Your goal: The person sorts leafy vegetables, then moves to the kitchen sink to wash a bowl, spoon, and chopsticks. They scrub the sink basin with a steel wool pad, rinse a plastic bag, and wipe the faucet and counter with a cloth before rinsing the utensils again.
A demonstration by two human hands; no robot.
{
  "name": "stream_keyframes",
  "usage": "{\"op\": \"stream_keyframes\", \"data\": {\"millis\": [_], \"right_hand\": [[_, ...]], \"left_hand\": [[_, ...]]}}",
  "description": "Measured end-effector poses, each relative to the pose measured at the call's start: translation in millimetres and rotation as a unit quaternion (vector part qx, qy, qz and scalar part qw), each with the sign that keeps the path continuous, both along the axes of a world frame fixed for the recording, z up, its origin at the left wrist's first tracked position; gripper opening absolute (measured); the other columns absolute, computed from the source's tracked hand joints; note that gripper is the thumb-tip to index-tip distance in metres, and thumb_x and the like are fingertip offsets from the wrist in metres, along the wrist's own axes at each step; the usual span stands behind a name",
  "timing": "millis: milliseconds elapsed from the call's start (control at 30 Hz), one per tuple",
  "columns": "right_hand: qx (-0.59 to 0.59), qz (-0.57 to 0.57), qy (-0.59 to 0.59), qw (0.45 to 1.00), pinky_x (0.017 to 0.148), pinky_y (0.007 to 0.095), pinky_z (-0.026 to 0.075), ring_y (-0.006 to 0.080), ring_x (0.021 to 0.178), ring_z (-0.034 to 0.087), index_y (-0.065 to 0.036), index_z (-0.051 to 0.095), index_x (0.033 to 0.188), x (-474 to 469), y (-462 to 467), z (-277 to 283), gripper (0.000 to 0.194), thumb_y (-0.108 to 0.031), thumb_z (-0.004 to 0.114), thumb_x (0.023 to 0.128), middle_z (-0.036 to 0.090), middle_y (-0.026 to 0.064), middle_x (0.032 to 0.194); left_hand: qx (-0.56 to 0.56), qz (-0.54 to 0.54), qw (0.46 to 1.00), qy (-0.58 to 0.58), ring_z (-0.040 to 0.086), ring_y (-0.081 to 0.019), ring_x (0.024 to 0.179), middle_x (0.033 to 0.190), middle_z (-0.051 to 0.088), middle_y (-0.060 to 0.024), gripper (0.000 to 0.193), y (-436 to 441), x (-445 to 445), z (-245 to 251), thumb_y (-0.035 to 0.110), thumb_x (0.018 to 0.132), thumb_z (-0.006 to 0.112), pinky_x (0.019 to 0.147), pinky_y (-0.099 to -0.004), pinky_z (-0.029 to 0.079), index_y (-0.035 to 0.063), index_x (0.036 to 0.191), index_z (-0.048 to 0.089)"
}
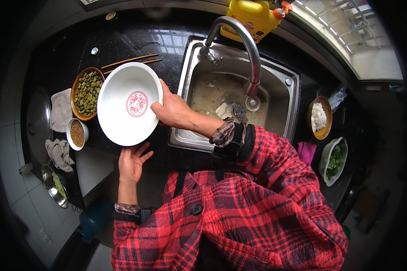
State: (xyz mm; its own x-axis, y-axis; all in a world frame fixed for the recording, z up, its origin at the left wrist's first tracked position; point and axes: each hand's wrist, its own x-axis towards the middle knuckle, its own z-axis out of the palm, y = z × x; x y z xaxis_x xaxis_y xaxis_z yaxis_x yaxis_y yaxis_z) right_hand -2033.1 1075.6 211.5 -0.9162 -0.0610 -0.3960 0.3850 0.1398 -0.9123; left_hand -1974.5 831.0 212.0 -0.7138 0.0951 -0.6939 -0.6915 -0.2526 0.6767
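A large white bowl (pixel 117 101) with a red floral print inside is tilted over the counter, left of the sink. My right hand (pixel 173 106) grips its right rim, thumb inside. Just below the bowl's lower edge is my left hand (pixel 134 164), palm up with fingers spread; whether its fingertips touch the bowl cannot be told. Behind the bowl lie wooden chopsticks (pixel 130 61). The steel sink (pixel 235 133) holds cloudy water, a white piece (pixel 224 110) and a steel wool scourer (pixel 239 112).
A curved faucet (pixel 254 57) arches over the sink, with a yellow jug (pixel 249 20) behind. At left are a brown bowl of green beans (pixel 88 93), a small bowl of brown grains (pixel 77 133) and rags (pixel 61 108). A bowl of white food (pixel 318 117) and a leafy greens basket (pixel 334 162) stand at right.
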Motion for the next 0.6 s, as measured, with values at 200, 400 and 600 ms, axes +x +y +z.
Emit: {"op": "stream_keyframes", "data": {"millis": [200, 400, 600], "right_hand": [[-0.01, 0.008, -0.038, 0.999, 0.084, 0.0439, 0.049, 0.0446, 0.087, 0.063, 0.011, 0.005, 0.143, -6, 5, 5, 0.085, -0.024, 0.049, 0.079, 0.062, 0.0349, 0.092], [-0.222, 0.009, -0.088, 0.971, 0.05, 0.03, 0.053, 0.0197, 0.058, 0.065, 0.001, 0.023, 0.144, 23, 33, -10, 0.072, -0.04, 0.051, 0.092, 0.065, 0.0164, 0.086], [0.066, -0.065, -0.108, 0.99, 0.073, 0.0353, 0.051, 0.0265, 0.08, 0.064, 0.001, 0.06, 0.113, 82, 152, -130, 0.037, -0.026, 0.055, 0.089, 0.066, 0.0148, 0.089]], "left_hand": [[0.011, -0.055, 0.998, -0.023, 0.061, -0.0296, 0.101, 0.116, 0.057, -0.018, 0.034, 20, -1, 5, 0.017, 0.096, 0.049, 0.075, -0.0449, 0.058, -0.0012, 0.125, 0.046], [0.016, -0.16, 0.984, -0.073, 0.062, -0.0251, 0.098, 0.111, 0.059, -0.0147, 0.031, 54, 3, 2, 0.017, 0.097, 0.049, 0.074, -0.0397, 0.058, 0.0016, 0.124, 0.048], [0.003, -0.26, 0.961, -0.094, 0.061, -0.0201, 0.094, 0.11, 0.057, -0.0115, 0.028, 111, -2, -8, 0.017, 0.098, 0.047, 0.075, -0.0355, 0.058, 0.0011, 0.122, 0.048]]}}
